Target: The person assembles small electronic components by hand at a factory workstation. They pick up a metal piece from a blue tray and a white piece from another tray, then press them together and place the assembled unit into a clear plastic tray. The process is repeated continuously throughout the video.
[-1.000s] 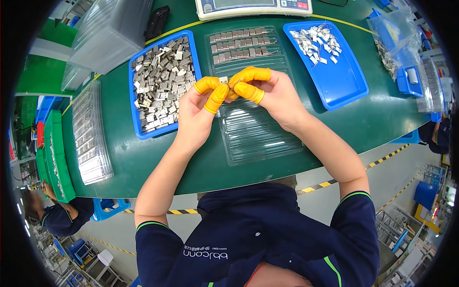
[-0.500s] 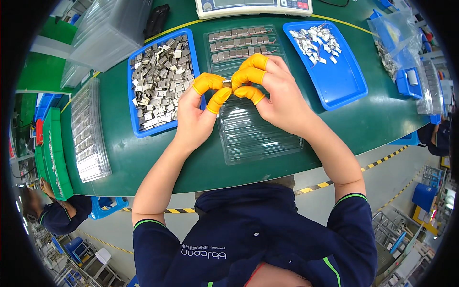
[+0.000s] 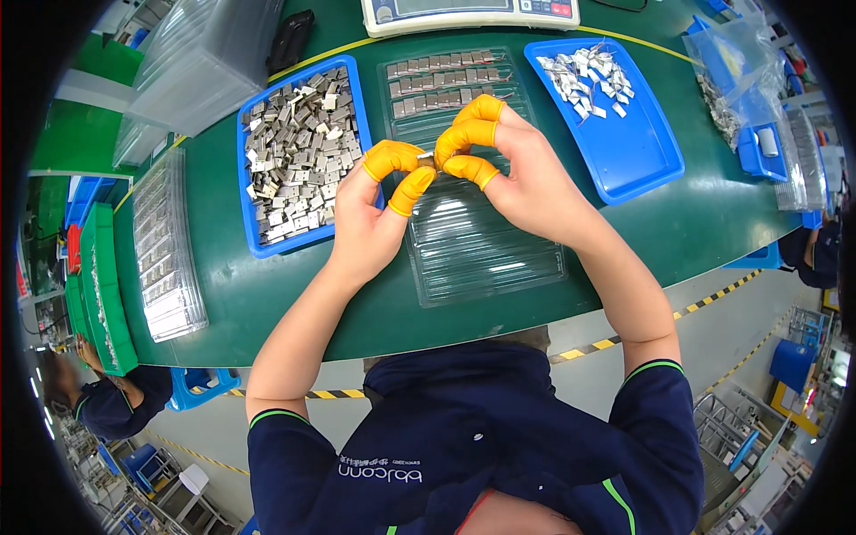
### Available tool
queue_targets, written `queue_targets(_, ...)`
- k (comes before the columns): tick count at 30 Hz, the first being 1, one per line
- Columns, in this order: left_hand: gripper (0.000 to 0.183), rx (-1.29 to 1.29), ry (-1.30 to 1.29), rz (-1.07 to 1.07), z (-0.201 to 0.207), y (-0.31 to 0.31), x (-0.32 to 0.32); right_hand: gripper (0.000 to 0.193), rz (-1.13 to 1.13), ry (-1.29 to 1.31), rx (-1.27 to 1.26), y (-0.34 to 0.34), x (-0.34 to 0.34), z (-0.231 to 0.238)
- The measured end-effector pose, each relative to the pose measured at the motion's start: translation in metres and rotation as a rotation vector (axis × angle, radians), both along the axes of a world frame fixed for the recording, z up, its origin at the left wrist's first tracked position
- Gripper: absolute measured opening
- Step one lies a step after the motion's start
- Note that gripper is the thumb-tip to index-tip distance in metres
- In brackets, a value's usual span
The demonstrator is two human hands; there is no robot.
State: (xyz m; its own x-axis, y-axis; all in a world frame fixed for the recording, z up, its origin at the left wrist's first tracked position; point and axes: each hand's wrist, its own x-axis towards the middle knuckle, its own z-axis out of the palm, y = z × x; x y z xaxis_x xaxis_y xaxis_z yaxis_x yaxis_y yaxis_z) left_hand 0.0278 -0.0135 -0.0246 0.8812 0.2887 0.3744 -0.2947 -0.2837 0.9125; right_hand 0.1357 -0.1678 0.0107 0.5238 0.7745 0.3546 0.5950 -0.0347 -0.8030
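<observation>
Between the fingertips of both hands is a small metal casing (image 3: 427, 161), mostly covered by the fingers. My left hand (image 3: 370, 214) pinches it from the left and my right hand (image 3: 526, 183) from the right, both wearing yellow finger cots. Below them lies a clear plastic tray (image 3: 490, 267) with grooves. Its far grooves hold rows of metal casings (image 3: 446, 82) with thin wires. To the left, a blue tray (image 3: 247, 201) is heaped with loose metal casings (image 3: 299, 160). On the right, another blue tray (image 3: 637, 165) carries small white parts with wires (image 3: 593, 76) at its far end.
A scale (image 3: 468, 16) stands at the far edge of the green table (image 3: 357, 325). Stacked clear trays (image 3: 201, 67) rise at the far left; another clear tray (image 3: 165, 250) lies nearer. Plastic bags (image 3: 736, 62) lie at right. A co-worker (image 3: 120, 392) sits at left.
Both hands have shifted very slightly, the right fingers changing their pinch a little on the casing. The trays stay where they were.
</observation>
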Motion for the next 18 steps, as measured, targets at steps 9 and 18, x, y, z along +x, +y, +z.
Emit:
queue_targets(9, 0.012, 0.011, 0.029, 0.043, 0.000, -0.002, 0.001, 0.017, -0.069, -0.125, -0.060, 0.001, -0.003, 0.001)
queue_targets(18, 0.013, -0.185, 0.057, 0.128, -0.004, -0.003, -0.003, 0.020, -0.192, -0.488, 0.209, 0.008, -0.005, -0.007)
